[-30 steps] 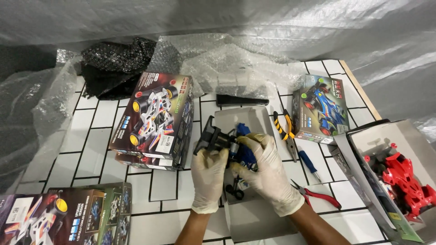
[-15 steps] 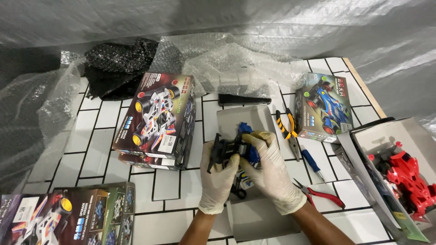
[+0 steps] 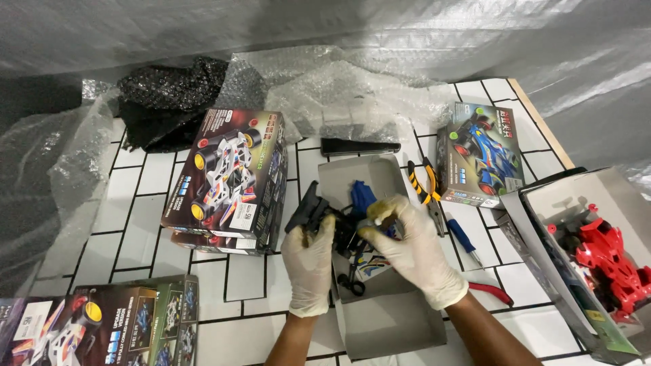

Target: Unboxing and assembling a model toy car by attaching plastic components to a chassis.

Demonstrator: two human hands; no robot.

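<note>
From the head camera we see our two gloved hands meeting over an open grey box (image 3: 380,318) on the white-tiled counter (image 3: 135,203). Our left hand (image 3: 310,261) has its grip closed around a black toy car chassis (image 3: 319,213), holding it tilted just above the box's near half. Our right hand (image 3: 413,247) pinches narrowly on a small part at the chassis's right end, fingertips (image 3: 380,210) curled in; we cannot tell exactly what that part is.

The build looks to us only partly done: the chassis is bare, a blue body piece (image 3: 361,196) lies in the box behind it, and small black bits (image 3: 351,285) with a sticker sheet lie loose below our hands.

Both wrists come up from the bottom edge, palms angled toward each other. Yellow-handled pliers (image 3: 424,186) and a blue screwdriver (image 3: 462,238) lie just right of the box. Boxed car kits (image 3: 227,179) stand to the left, and a red car (image 3: 610,261) sits in an opened box at far right.
</note>
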